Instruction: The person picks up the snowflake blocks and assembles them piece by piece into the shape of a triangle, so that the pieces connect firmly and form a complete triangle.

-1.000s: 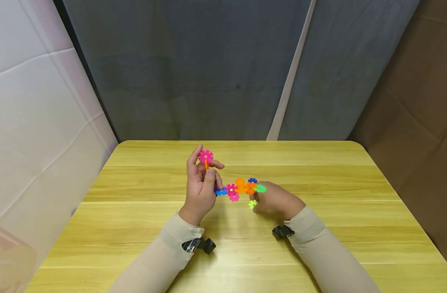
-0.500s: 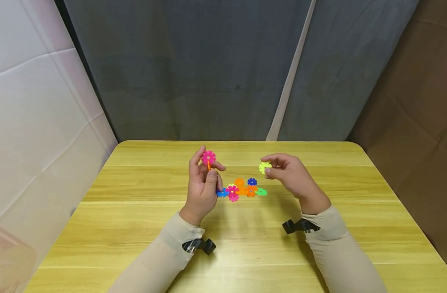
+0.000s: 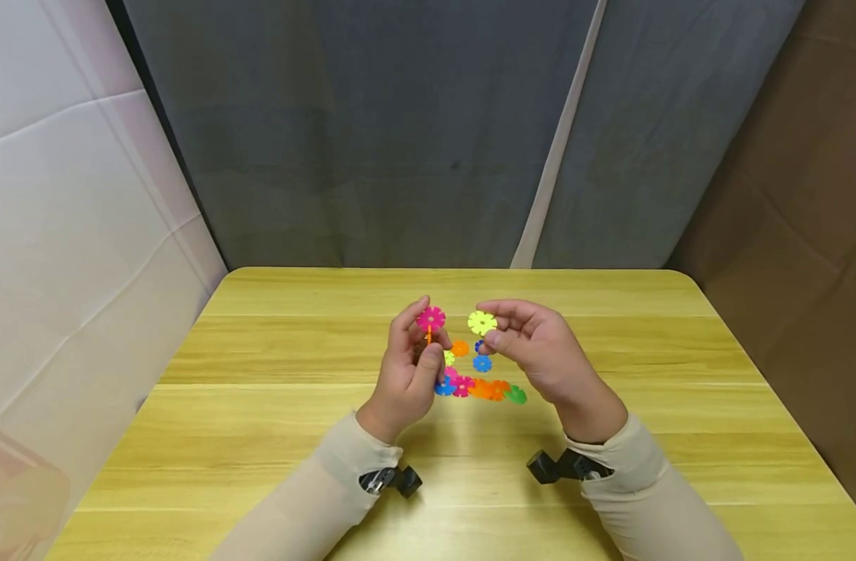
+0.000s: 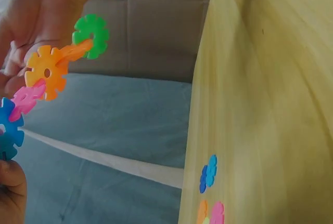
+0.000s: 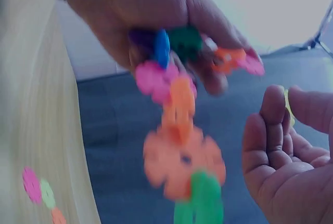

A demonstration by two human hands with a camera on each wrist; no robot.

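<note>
Your left hand (image 3: pixel 408 374) is curled round one end of a linked chain of flat, notched plastic flower discs (image 3: pixel 480 387), pink, orange, blue and green, held above the yellow wooden table (image 3: pixel 259 436); it looks light and stiff per piece but probably floppy at the slotted joints, so grip near a joint. Your right hand (image 3: pixel 540 358) pinches a single yellow-green plastic flower disc (image 3: pixel 481 322) by its rim, just beside the chain's raised pink end; thin and smooth, it may slip, so hold it across the flat faces.
</note>
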